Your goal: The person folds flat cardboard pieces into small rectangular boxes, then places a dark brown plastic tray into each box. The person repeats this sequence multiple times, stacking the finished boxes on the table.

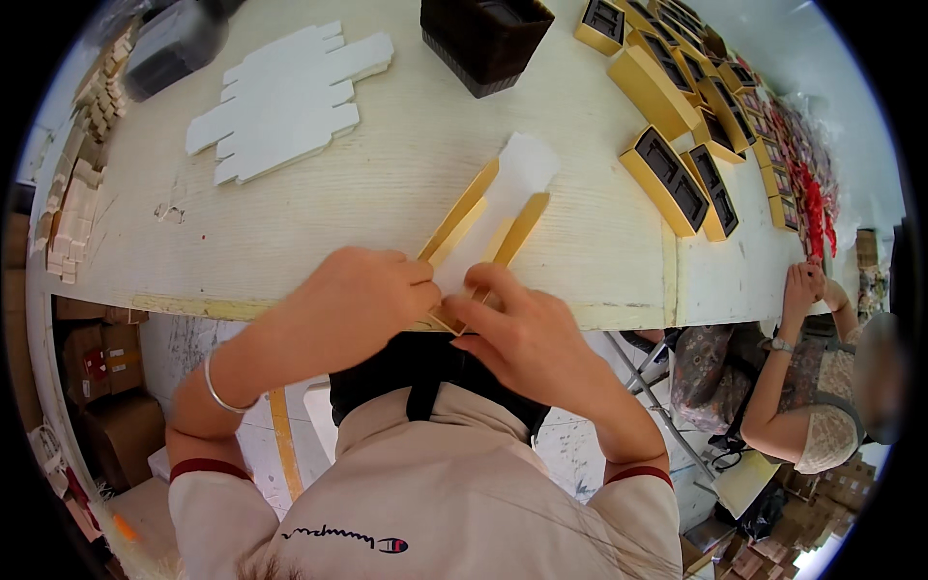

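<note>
Between my hands, at the table's near edge, lies a partly folded cardboard box [472, 220], white inside with gold side walls standing up. Its far end flap is still flat on the table. My left hand [372, 290] is closed on the box's near left corner. My right hand [517, 329] curls its fingers round the near right corner, thumb at the near end. Some fingertips are hidden behind the hands. Further off to the left lies a stack of flat white box blanks [285, 101].
A dark brown bin of black inserts [485, 39] stands at the far middle. Several gold boxes with black inserts [667, 179] fill the far right. Small folded card pieces [75, 208] line the left edge. A co-worker's hands [810, 285] work at the right side of the table [580, 261].
</note>
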Demonstrator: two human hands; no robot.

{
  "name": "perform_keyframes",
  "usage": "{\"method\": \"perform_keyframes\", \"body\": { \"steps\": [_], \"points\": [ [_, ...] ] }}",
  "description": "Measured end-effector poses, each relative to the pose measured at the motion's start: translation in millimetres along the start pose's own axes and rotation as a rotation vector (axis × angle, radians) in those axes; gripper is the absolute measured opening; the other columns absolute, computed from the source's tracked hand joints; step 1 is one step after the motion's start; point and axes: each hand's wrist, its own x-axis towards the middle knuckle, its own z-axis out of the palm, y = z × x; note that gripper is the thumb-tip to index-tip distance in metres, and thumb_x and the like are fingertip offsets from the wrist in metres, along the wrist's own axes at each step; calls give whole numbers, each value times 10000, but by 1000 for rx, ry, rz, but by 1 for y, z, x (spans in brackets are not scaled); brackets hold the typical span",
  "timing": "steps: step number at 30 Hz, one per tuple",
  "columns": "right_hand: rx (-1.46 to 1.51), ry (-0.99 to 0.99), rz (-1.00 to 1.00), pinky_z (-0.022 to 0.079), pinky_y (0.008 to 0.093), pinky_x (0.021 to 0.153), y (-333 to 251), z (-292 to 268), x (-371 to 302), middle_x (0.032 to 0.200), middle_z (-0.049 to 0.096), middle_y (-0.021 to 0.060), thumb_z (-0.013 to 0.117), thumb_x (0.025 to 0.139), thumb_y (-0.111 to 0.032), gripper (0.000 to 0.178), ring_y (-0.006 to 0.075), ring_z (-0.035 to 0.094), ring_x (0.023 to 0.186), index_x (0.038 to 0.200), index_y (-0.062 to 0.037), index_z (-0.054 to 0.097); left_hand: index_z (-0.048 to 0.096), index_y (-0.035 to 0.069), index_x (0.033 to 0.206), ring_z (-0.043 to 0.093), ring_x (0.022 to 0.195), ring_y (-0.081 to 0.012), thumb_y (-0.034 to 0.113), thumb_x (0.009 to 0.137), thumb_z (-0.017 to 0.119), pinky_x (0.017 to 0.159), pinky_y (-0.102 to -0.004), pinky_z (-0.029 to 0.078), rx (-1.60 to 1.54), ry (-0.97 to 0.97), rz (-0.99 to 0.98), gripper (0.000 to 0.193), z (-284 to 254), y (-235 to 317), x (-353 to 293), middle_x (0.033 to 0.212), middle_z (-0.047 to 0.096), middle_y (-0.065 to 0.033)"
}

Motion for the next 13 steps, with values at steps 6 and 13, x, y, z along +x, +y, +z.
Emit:
{"method": "perform_keyframes", "body": {
  "steps": [6, 13],
  "points": [
    [-391, 214, -80, 478, 354, 645, 37, -12, -7, 880, 562, 72, 665, 663, -28, 328, 250, 583, 774, 983, -45, 594, 641, 82, 927, 597, 877, -228, 7, 704, 655, 739, -353, 503, -29, -76, 55, 236, -12, -17, 1, 913, 639, -4],
    [-368, 183, 160, 473, 289, 505, -26, 23, -2, 805, 636, 61, 725, 789, -179, 401, 207, 640, 615, 1152, -53, 608, 638, 133, 1109, 524, 1114, -270, 188, 711, 735, 975, -530, 370, 297, 347, -130, 413, -2, 20, -7, 1272, 580, -58]
  ]
}}
